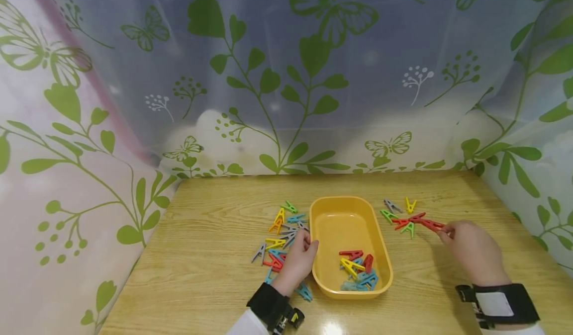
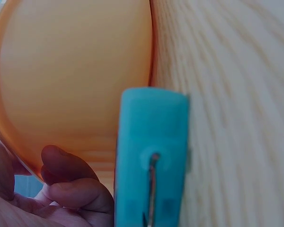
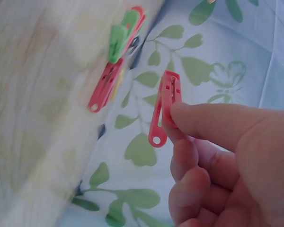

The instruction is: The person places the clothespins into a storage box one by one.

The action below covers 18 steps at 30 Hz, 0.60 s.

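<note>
A yellow tray (image 1: 327, 215) sits mid-table with several coloured clothespins (image 1: 358, 270) at its near end. My right hand (image 1: 445, 231) hovers right of the tray and pinches a red clothespin (image 1: 430, 223) (image 3: 163, 111) between thumb and forefinger, next to a small cluster of pins (image 1: 400, 215). My left hand (image 1: 309, 239) rests on a pile of pins (image 1: 279, 235) by the tray's left rim. Its fingers (image 2: 71, 182) are curled, and what they hold is hidden. A teal pin (image 2: 151, 156) lies on the wood by the left wrist, beside the tray wall (image 2: 71, 85).
The wooden table (image 1: 215, 275) is closed in on three sides by a white curtain (image 1: 286, 76) printed with green leaves and butterflies. Red and green pins (image 3: 116, 61) lie on the table near the right hand.
</note>
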Each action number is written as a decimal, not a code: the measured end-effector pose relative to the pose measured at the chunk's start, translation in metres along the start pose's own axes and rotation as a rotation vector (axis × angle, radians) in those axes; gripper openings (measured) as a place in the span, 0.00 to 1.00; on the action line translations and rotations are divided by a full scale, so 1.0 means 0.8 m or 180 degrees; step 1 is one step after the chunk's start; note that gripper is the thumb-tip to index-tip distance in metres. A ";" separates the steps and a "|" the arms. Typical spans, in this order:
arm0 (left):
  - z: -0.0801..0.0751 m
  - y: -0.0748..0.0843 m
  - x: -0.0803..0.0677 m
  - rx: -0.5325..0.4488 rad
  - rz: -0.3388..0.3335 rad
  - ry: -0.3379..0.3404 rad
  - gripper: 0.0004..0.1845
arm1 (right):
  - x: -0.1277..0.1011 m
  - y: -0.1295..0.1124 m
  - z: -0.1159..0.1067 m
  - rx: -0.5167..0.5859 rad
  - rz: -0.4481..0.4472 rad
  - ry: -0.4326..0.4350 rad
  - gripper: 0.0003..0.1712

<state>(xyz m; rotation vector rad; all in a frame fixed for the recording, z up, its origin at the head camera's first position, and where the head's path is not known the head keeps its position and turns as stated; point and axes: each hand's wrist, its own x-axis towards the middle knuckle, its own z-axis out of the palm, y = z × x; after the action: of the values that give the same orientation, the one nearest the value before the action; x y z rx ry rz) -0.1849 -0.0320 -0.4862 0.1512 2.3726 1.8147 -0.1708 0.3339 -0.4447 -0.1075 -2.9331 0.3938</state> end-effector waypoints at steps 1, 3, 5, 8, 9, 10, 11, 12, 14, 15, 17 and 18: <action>0.000 0.000 0.000 0.0008 -0.0006 0.0002 0.09 | -0.001 -0.004 0.000 0.0003 -0.0026 0.0040 0.12; 0.000 0.000 0.000 0.0004 -0.0005 0.0002 0.09 | -0.003 -0.012 0.000 0.0001 -0.0120 0.0131 0.12; 0.000 0.000 0.000 -0.0015 0.0001 -0.0001 0.09 | -0.007 -0.024 -0.001 0.0017 -0.0205 0.0189 0.12; 0.000 0.000 0.000 -0.0024 0.0000 -0.0017 0.09 | -0.014 -0.045 -0.003 0.0060 -0.0316 0.0234 0.11; 0.000 0.000 0.000 -0.0028 -0.0002 -0.0021 0.09 | -0.017 -0.052 -0.003 0.0083 -0.0358 0.0267 0.11; 0.000 0.000 0.000 -0.0032 -0.0002 -0.0027 0.09 | -0.019 -0.058 -0.003 0.0106 -0.0395 0.0294 0.10; 0.000 0.000 0.000 -0.0033 -0.0006 -0.0032 0.09 | -0.022 -0.064 -0.002 0.0122 -0.0454 0.0344 0.09; 0.000 0.000 -0.001 -0.0033 -0.0013 -0.0035 0.09 | -0.024 -0.071 -0.002 0.0143 -0.0496 0.0373 0.09; 0.000 0.000 -0.001 -0.0042 -0.0018 -0.0031 0.09 | -0.029 -0.083 0.000 0.0188 -0.0582 0.0425 0.09; 0.000 0.000 -0.001 -0.0044 -0.0021 -0.0030 0.09 | -0.031 -0.089 0.001 0.0216 -0.0615 0.0429 0.08; 0.000 0.000 -0.001 -0.0051 -0.0026 -0.0028 0.09 | -0.035 -0.101 0.003 0.0277 -0.0667 0.0391 0.08; 0.000 0.000 -0.001 -0.0055 -0.0027 -0.0027 0.09 | -0.037 -0.107 0.005 0.0303 -0.0690 0.0370 0.08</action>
<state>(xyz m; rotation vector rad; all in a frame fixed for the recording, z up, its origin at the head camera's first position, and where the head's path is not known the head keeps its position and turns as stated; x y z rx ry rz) -0.1843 -0.0321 -0.4857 0.1460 2.3477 1.8266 -0.1463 0.2478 -0.4305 0.1921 -2.7686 0.4743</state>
